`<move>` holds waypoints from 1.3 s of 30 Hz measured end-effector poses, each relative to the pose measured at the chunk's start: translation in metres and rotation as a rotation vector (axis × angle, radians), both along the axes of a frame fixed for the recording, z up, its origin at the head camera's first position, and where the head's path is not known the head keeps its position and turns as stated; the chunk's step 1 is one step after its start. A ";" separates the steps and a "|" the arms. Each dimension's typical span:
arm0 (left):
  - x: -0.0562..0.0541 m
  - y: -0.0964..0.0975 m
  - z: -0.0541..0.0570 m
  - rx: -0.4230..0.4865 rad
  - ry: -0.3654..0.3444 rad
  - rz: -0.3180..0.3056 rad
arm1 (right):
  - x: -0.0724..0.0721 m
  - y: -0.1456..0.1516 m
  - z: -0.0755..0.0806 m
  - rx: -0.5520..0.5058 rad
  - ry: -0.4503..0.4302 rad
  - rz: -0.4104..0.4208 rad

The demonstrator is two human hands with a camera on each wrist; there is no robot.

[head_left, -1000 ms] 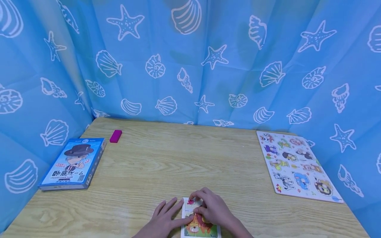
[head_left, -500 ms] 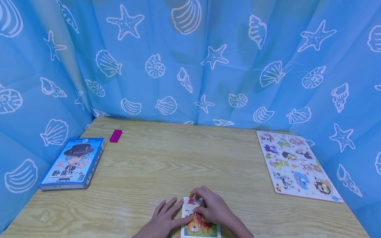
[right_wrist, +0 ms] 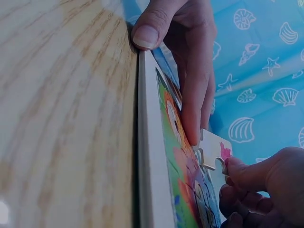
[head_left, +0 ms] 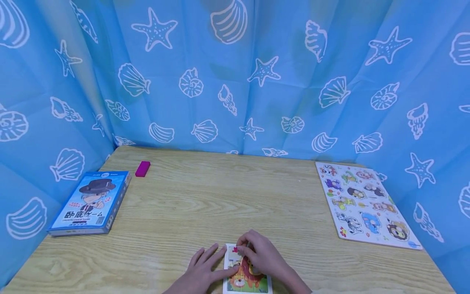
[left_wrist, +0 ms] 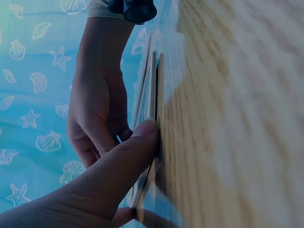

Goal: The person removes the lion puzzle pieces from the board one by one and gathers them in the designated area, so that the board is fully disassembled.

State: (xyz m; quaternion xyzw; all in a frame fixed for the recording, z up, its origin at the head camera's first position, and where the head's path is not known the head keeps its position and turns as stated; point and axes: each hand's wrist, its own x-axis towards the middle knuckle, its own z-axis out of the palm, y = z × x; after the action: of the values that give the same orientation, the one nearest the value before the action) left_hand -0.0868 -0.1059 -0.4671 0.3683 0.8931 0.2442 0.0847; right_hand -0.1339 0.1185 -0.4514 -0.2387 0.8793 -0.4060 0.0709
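A small jigsaw puzzle board with a white border and a picture of lions lies at the table's near edge. My left hand lies spread at its left side, thumb across the picture and other fingertips by the top-left border. Between thumb and fingers, my right hand pinches a pale jigsaw piece with a pink figure on it. In the right wrist view this piece stands tilted up from the board, one end close to a left fingertip. The curled right fingers hide part of the board's upper right.
On the wooden table, a blue game box lies at the left, with a magenta block behind it. An animal puzzle board lies at the right. A blue shell-print curtain encloses the back and sides.
My right thumb has slid up the board toward the fingers, onto the piece with the pink figure, uncovering more of the lion picture. The left hand has stayed in place.
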 end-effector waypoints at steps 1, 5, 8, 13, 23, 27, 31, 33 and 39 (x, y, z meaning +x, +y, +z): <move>0.000 0.000 0.000 0.001 0.004 0.000 | -0.001 0.000 0.000 -0.005 0.001 -0.001; 0.000 0.000 -0.001 0.006 0.007 0.000 | -0.001 -0.001 0.000 -0.027 -0.008 0.000; 0.000 -0.001 -0.002 0.011 -0.002 -0.002 | -0.001 -0.001 0.002 -0.053 -0.043 0.000; -0.001 0.002 -0.002 0.011 -0.015 0.000 | -0.003 0.007 0.005 -0.106 -0.080 -0.055; -0.002 0.003 -0.001 0.020 -0.026 -0.009 | -0.015 0.059 0.011 -0.060 -0.055 -0.193; -0.001 0.001 -0.001 0.016 0.048 -0.018 | -0.019 0.081 0.014 -0.010 -0.063 -0.229; -0.002 -0.002 0.000 0.002 0.098 -0.022 | -0.019 0.098 0.013 0.051 -0.075 -0.240; -0.004 -0.004 0.003 -0.022 0.101 -0.014 | -0.020 0.104 0.011 0.081 -0.069 -0.241; -0.007 -0.010 0.011 -0.045 0.089 0.036 | -0.022 0.112 0.004 0.087 -0.074 -0.223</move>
State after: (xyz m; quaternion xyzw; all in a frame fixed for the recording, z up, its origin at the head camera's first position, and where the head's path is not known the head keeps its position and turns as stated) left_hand -0.0940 -0.1155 -0.4565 0.3606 0.9077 0.2091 0.0488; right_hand -0.1563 0.2305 -0.4469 -0.1208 0.9140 -0.3813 0.0682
